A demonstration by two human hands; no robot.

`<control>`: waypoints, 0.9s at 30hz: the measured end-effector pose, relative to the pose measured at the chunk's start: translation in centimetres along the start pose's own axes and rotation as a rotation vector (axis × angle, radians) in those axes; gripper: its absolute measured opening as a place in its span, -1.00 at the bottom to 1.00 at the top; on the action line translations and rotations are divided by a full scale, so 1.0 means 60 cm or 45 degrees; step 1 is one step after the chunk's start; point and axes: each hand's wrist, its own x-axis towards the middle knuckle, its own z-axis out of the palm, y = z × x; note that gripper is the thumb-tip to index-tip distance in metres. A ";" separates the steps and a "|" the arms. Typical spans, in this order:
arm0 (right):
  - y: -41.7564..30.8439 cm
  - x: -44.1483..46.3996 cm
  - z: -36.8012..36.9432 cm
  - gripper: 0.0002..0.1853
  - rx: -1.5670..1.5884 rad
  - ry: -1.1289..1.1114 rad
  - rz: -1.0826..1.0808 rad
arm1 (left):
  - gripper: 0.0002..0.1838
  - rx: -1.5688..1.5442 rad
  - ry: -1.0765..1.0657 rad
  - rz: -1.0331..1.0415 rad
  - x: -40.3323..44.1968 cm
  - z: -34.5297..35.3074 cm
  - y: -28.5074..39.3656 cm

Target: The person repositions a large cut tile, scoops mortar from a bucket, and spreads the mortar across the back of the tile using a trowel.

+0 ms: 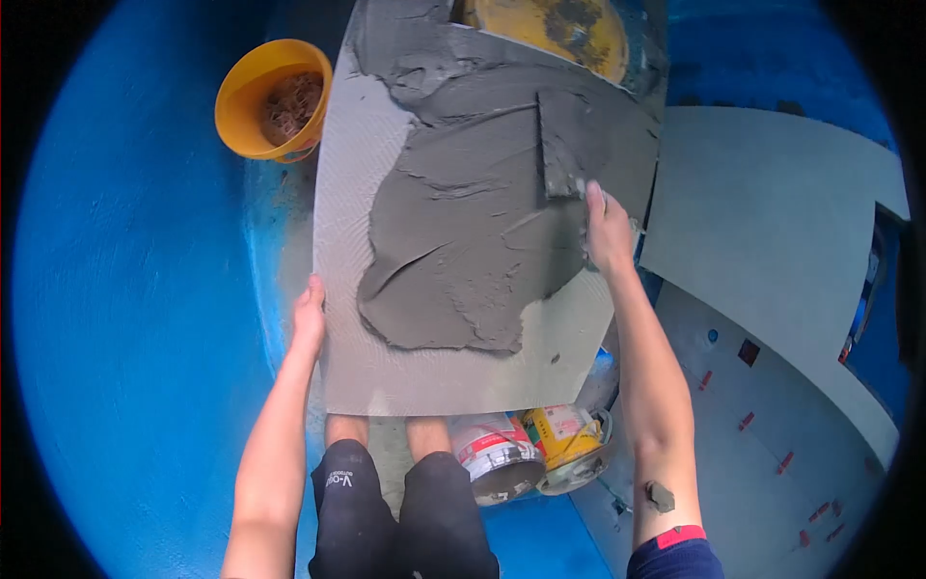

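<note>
my left hand (310, 311) closed on pale ridged tile's (345, 207) edge, my right (610, 230) curled round mortar-coated flat trowel (564, 145) on grey mortar (449, 251)

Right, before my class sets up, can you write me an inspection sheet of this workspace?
Surface: pale board, its lower edge bare
Job's things: grey paste spread unevenly; flat trowel on it
Clutter: orange bucket holding debris; white-and-red tub, yellow tub
Hands: left hand on board's left edge; right hand holding trowel
Cables: nothing seen
Surroundings: blue surface left, large pale panel right
</note>
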 end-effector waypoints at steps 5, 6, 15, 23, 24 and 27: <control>-0.168 0.035 0.042 -0.32 0.199 -0.514 0.085 | -0.12 -0.015 0.049 0.077 -0.004 0.010 -0.003; -0.193 0.034 0.047 -0.32 0.141 -0.675 0.094 | -0.11 -0.022 0.057 0.073 -0.003 0.008 -0.003; -0.131 -0.138 0.070 -0.42 -0.188 -1.050 -0.336 | -0.07 -0.177 0.039 0.012 0.007 0.009 -0.019; -0.123 -0.147 0.070 -0.50 -0.868 -0.517 -1.176 | -0.07 -0.176 0.100 0.035 0.009 0.015 -0.028; -0.135 -0.115 0.075 -0.50 -0.883 -0.386 -1.259 | -0.08 -0.199 0.084 0.075 0.003 0.017 -0.023; -0.186 -0.024 0.085 -0.50 -0.776 -0.241 -1.213 | -0.08 -0.187 0.114 0.029 -0.005 0.021 -0.010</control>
